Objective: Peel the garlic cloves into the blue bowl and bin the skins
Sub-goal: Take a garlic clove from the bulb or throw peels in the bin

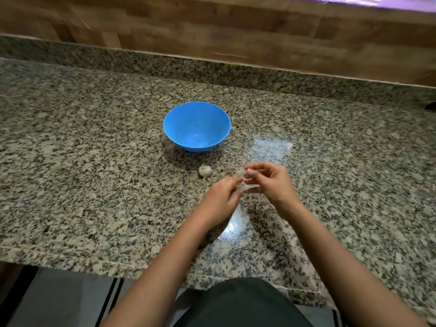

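Centrally, the left grip and right grip both pinch a blurred garlic piece above the counter; a garlic bulb lies at 6 o'clock from the blue bowl

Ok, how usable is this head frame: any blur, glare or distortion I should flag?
Head view: left hand and right hand and the garlic piece they pinch are motion-blurred; the blue bowl and garlic bulb are fairly sharp. Head view: bright glare on the countertop under the wrists, purple flare top right, wooden wall smeared, wide lens bows the counter edge.
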Available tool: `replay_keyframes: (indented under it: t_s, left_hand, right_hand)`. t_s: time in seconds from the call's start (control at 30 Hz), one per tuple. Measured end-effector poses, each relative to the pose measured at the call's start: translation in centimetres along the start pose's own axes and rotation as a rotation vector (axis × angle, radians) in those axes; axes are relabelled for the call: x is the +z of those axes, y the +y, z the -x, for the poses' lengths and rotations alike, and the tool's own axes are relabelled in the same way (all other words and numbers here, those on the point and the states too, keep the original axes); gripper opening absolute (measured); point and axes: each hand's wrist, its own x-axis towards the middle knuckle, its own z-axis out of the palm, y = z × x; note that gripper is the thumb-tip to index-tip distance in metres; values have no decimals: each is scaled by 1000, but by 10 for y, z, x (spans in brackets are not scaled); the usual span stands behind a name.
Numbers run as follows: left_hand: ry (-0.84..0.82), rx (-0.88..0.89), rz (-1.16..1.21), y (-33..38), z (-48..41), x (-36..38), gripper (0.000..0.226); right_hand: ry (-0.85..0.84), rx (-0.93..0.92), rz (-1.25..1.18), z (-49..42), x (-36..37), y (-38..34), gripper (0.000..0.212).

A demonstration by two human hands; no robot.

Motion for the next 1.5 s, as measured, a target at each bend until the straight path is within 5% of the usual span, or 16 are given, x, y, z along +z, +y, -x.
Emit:
replay_keyframes:
  t_s: [0.23,0.57,0.7,0.9,1.1,1.4,1.5]
  left_hand:
    - [-10,67,-588,-18,-1,28,58]
    - [-10,66,-627,-20,-2,32,59]
    - [-1,65,-618,-20,-1,33,58]
    - [23,68,-628,-21,-1,34,59]
    - [34,77,-634,-21,-2,34,58]
    - [43,72,-622,-24,-3,36,58]
    - [37,68,-626,-23,-1,36,58]
  right_hand:
    - [59,125,302,-12,-21,21,11]
    - [-30,84,779,-15,-21,7,10]
    - [-104,-123,1128,-10,-13,3,9]
    - [-143,-411,1308,1,-8,22,16]
    - [-128,-373,1259,-3,-7,21,20]
    - [48,93,387,2,-22,27,11]
    - [25,10,631,5,-22,27,10]
